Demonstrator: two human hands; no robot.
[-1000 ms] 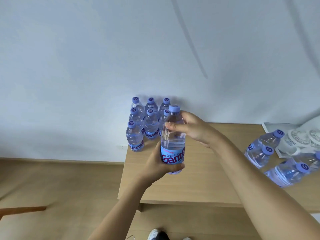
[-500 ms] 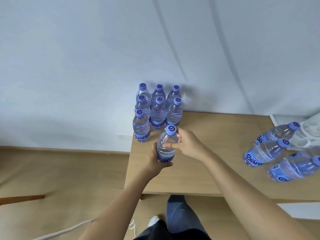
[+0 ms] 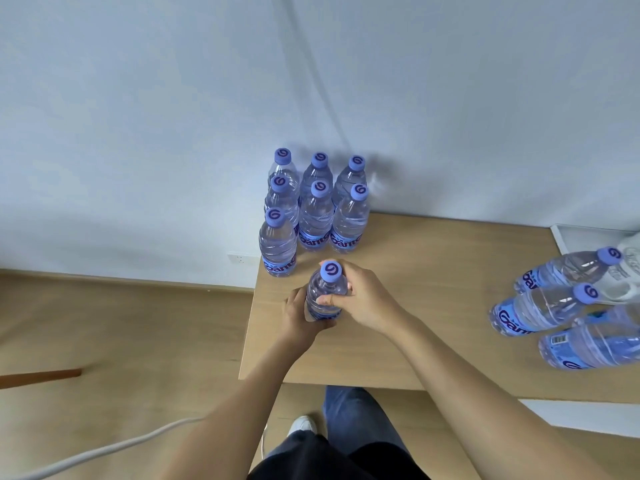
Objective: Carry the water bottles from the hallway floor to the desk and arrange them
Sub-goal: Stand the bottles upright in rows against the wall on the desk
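The person's left hand [image 3: 300,318] curls its fingers around the lower body of a water bottle [image 3: 325,295], while the right hand [image 3: 360,296] wraps the bottle's upper body from the right, thumb across the front just under the purple cap [image 3: 330,270]. The bottle stands upright near the left end of the desk [image 3: 415,306], and whether its base touches the wood cannot be told. It is clear ribbed plastic, filled with water, with a blue label low on the body. At about 12 o'clock from it, seven like bottles [image 3: 315,209] stand upright, packed close against the wall [image 3: 311,81]: three in the back row, three in the next, and one alone at the front left. At about 3 o'clock, well apart, three more bottles [image 3: 550,306] lie on their sides, caps toward the upper right, beside a white cloth-like object [image 3: 627,271] whose nature is unclear. The desk is smooth pale wood with square edges. The floor [image 3: 121,341] is light wood plank, the wall plain white with a socket [image 3: 239,259] low at 9 o'clock. A white cable [image 3: 86,455] runs across the floor at 7 o'clock.
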